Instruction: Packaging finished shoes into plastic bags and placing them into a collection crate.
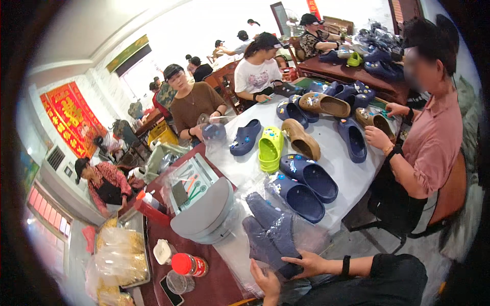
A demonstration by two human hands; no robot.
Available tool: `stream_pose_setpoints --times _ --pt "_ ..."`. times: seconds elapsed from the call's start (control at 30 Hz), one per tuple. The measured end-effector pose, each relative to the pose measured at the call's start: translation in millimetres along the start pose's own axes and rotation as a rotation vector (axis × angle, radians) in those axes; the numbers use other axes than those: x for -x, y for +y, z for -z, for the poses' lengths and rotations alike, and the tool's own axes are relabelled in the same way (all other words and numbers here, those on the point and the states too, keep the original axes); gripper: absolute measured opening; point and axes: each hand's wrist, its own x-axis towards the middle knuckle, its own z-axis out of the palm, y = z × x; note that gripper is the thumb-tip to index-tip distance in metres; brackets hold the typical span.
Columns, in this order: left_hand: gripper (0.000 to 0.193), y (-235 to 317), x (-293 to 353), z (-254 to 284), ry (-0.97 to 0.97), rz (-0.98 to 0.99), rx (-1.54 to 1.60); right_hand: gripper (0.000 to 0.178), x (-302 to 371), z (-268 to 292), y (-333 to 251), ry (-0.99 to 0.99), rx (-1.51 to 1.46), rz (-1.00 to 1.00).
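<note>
Two navy clogs [273, 229] lie together in a clear plastic bag [316, 240], their textured undersides facing up. At the near end, my right hand [309, 263] is closed round the clogs' end, by the bag's mouth. My left hand [266, 280] is at the bag's near left edge, its fingers pointing up against the film, which they seem to hold. Just beyond the bag sits an unbagged pair of navy clogs [302, 200] with small charms on them. Part of the film round my left hand is hard to make out.
Further up the white-covered table [332, 168] stand lime green clogs [270, 148], brown clogs [301, 138] and more navy ones. A grey box [201, 217], a red-lidded jar [190, 265] and a phone [171, 291] are at left. Co-workers sit around the table.
</note>
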Motion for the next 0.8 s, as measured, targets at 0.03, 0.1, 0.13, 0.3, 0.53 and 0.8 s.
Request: stream_pose_setpoints --times 0.03,0.1,0.13,0.3,0.53,0.8 --pt "0.057 1.3 0.2 0.3 -0.034 0.004 -0.006 0.083 0.3 0.2 0.2 0.003 -0.009 -0.059" --pt "0.045 18.3 0.8 -0.4 -0.008 -0.094 0.000 0.081 -2.6 3.5 -3.5 0.032 -0.024 -0.119" --pt "0.045 15.0 7.3 -5.1 -0.014 -0.109 -0.011 0.078 -8.4 7.5 -9.1 0.020 -0.074 -0.206" --pt "0.033 6.8 14.0 -13.2 0.016 -0.207 -0.047 0.072 -22.2 3.6 -11.9 0.172 0.047 -0.185" --pt "0.039 23.9 18.2 -0.3 -0.120 -0.114 -0.134 0.067 -30.7 -14.8 2.2 0.328 0.165 -0.111" --pt "0.073 7.6 17.9 -9.3 0.111 0.119 -0.037 0.081 -24.3 10.8 15.1 0.088 -0.122 -0.125"
